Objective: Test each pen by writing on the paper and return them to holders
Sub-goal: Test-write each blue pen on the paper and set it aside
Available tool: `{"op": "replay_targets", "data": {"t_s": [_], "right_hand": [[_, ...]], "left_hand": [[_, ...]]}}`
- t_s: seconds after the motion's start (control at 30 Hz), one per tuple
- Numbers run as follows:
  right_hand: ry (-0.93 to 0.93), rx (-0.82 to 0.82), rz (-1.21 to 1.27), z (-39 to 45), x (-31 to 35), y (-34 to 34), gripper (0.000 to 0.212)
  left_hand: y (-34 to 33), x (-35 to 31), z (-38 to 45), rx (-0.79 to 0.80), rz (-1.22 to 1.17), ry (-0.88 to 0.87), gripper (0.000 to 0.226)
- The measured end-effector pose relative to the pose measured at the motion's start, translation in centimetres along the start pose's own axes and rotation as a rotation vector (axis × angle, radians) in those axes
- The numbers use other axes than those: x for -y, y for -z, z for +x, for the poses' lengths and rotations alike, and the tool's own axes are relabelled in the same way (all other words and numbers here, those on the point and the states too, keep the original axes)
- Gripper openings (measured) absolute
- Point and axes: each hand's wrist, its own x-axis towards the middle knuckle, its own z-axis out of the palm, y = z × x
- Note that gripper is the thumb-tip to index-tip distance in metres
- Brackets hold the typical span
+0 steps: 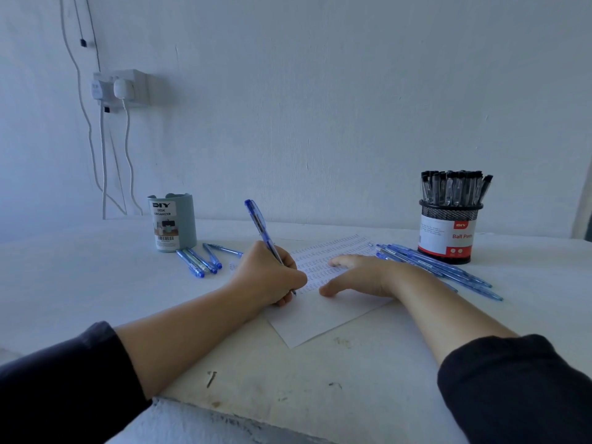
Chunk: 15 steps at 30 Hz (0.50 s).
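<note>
- Left hand (270, 277): fingers curled round a blue pen (260, 226), tip on the paper (323, 318).
- Right hand (358, 275): flat, fingers straight, pressing the paper.
- Beyond left hand: loose blue pens (200, 259), grey desk organizer (172, 222).
- Beyond right hand: row of blue pens (448, 270), mesh holder (448, 232) of black pens, on the tabletop (288, 379).

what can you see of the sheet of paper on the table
The sheet of paper is white, thin and flat, lying at an angle on the table, one corner toward the person. Rows of small blue pen marks fill its far part; the near part is blank. The right hand rests flat on it. The left hand grips a blue pen, tip at the paper. Its far right edge reaches loose blue pens.
</note>
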Motion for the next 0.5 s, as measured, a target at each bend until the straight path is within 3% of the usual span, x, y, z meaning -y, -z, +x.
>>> {"op": "replay_targets", "data": {"t_s": [0.4,0.5], "right_hand": [[0.007,0.011,0.007,-0.22,0.16,-0.05,0.082],[0.013,0.01,-0.001,-0.21,0.17,-0.01,0.081]], "left_hand": [[-0.04,0.2,0.06,0.003,-0.007,-0.018,0.009],[0.39,0.23,0.37,-0.023,-0.159,0.012,0.01]]}}
